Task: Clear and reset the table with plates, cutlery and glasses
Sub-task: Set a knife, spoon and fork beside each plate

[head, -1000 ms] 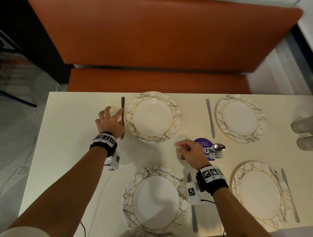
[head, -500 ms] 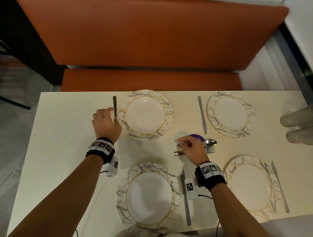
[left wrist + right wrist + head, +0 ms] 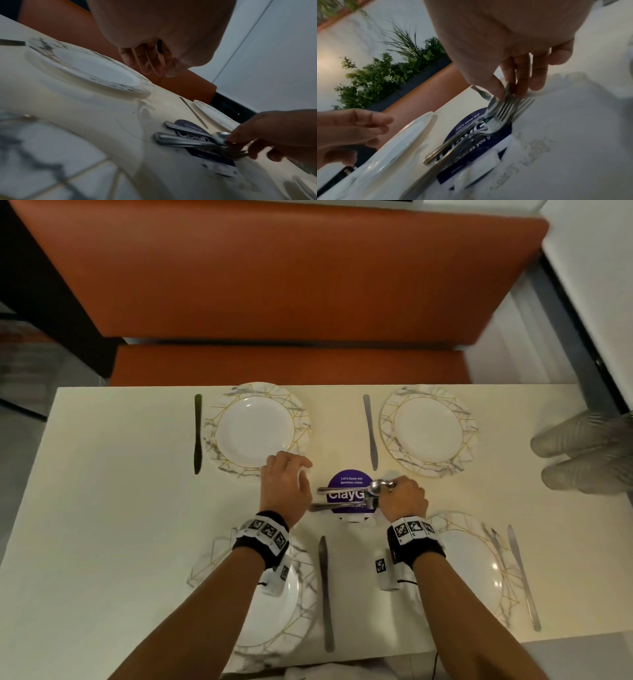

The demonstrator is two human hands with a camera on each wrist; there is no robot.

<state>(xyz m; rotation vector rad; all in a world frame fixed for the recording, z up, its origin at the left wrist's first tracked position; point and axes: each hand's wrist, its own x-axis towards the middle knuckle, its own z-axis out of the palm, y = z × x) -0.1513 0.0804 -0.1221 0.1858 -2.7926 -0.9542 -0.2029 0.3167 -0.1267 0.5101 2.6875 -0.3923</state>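
Observation:
A bundle of cutlery (image 3: 342, 492), a spoon and forks, lies across a purple sticker (image 3: 349, 481) at the table's middle. My right hand (image 3: 390, 487) pinches the bundle at its head end; the right wrist view shows the fingers (image 3: 522, 81) on the fork tines (image 3: 506, 108). My left hand (image 3: 301, 470) hovers just left of the handles with fingers loosely curled, holding nothing (image 3: 150, 65). Four marbled plates stand at far left (image 3: 255, 428), far right (image 3: 426, 429), near left (image 3: 291, 621) and near right (image 3: 469, 570). A knife lies beside each, such as the far-left one (image 3: 197, 433).
Clear glasses (image 3: 589, 453) lie at the table's right edge. An orange bench (image 3: 274, 285) runs along the far side. Other knives lie at far centre (image 3: 370, 431), near centre (image 3: 325, 590) and on the near-right plate's rim (image 3: 522, 577). Bare tabletop (image 3: 102, 508) spreads on the left.
My left hand left the far-left knife and came to the centre beside the cutlery handles. My right hand shifted from the handle end to the head end of the bundle.

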